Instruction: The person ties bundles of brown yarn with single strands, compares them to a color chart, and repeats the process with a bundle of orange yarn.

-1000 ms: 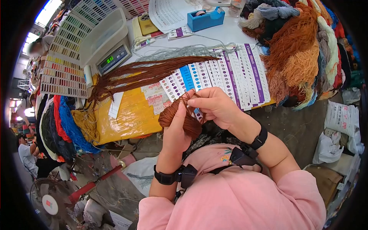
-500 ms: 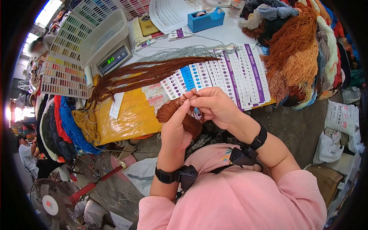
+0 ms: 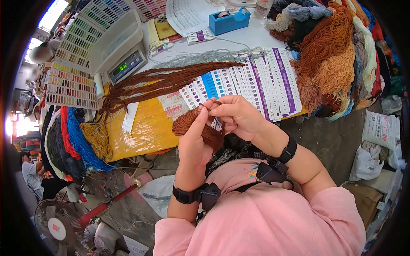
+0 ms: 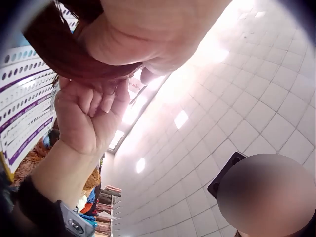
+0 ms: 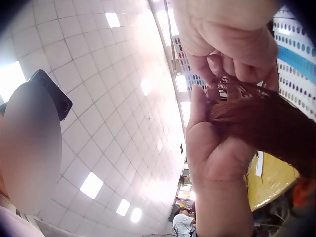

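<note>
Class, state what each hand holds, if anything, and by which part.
The left hand grips the brown yarn bundle round its middle; the right hand pinches brown strands beside the bundle.

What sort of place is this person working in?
Probably a yarn workshop, perhaps one that matches colours: there are heaps of coloured yarn, a large panel of colour samples and, near that panel, a digital scale.
</note>
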